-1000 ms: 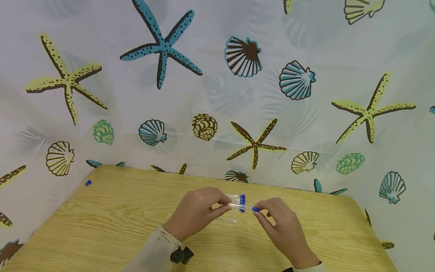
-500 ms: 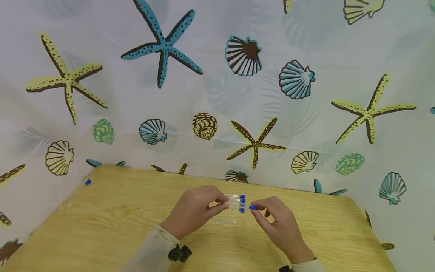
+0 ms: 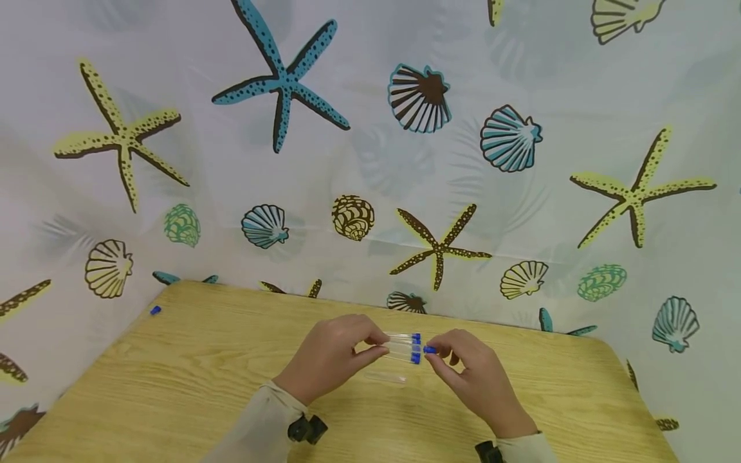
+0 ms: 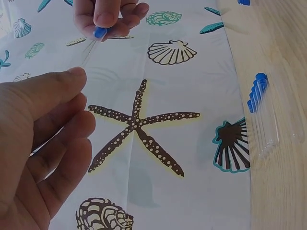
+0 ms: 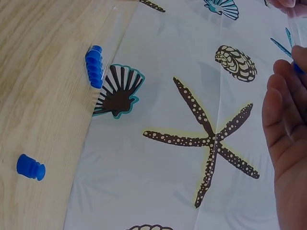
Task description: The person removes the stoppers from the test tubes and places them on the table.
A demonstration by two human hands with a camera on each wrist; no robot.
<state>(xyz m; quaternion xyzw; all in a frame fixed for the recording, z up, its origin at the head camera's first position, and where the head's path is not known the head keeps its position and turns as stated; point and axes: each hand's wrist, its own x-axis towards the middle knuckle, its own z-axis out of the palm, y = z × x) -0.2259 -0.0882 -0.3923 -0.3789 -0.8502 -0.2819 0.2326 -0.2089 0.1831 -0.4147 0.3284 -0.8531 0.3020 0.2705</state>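
My left hand [image 3: 332, 350] pinches a clear, thin test tube [image 4: 89, 51] between thumb and fingers, above the table. My right hand [image 3: 471, 376] pinches a blue stopper [image 3: 429, 350] at the tube's right-hand end; in the left wrist view the tube runs up to this stopper. How deep the stopper sits is hidden by the fingers. Behind the hands, several clear tubes with blue stoppers [image 5: 94, 67] lie side by side on the table. A clear tube [image 3: 386, 378] without a stopper lies nearer to me.
The wood-patterned table [image 3: 231, 360] meets a shell and starfish curtain [image 3: 370, 161] at its back edge. One loose blue stopper [image 3: 155, 310] lies at the far left corner. Another loose stopper [image 5: 31, 167] lies right of the row of tubes, hidden by my right hand in the head view.
My right hand has moved slightly left with the stopper, closer to my left hand, so less tube shows between them. The left hand keeps its pinch. The head view has shifted slightly.
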